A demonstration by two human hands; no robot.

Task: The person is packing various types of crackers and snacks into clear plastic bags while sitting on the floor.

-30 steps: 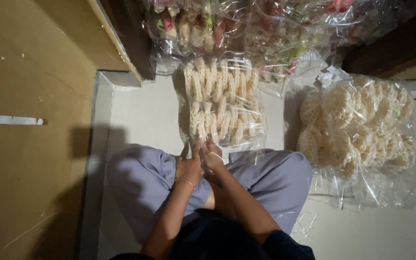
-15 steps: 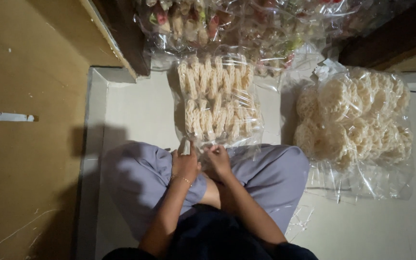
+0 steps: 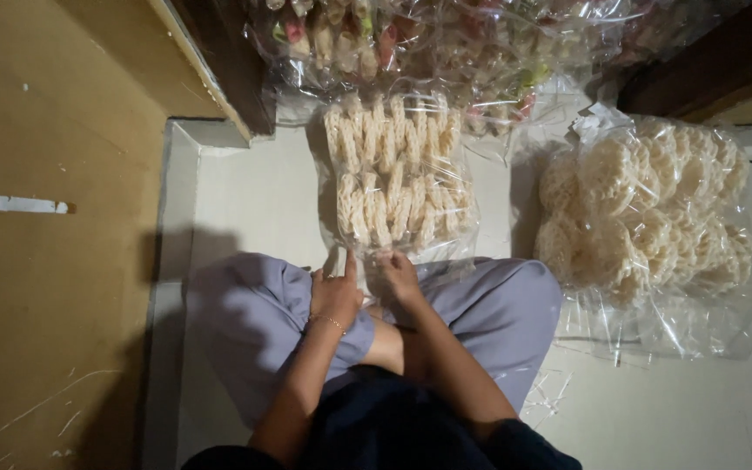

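At the centre of the frame, the left hand (image 3: 334, 294) and right hand (image 3: 399, 277) pinched the near edge of a clear bag of long pale crackers (image 3: 398, 178), fingers closed on the plastic. The bag lay on the white floor (image 3: 254, 187) just above the person's lilac-trousered knees (image 3: 250, 318). A bag of round lacy crackers (image 3: 646, 218) lay at the right, and bags of coloured crackers (image 3: 446, 39) filled the top.

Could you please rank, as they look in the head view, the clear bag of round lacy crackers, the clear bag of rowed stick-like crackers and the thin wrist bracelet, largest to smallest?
1. Clear bag of round lacy crackers.
2. Clear bag of rowed stick-like crackers, slightly smaller; both lie on the floor, so nearness hardly matters.
3. Thin wrist bracelet on the left hand, by far the smallest.
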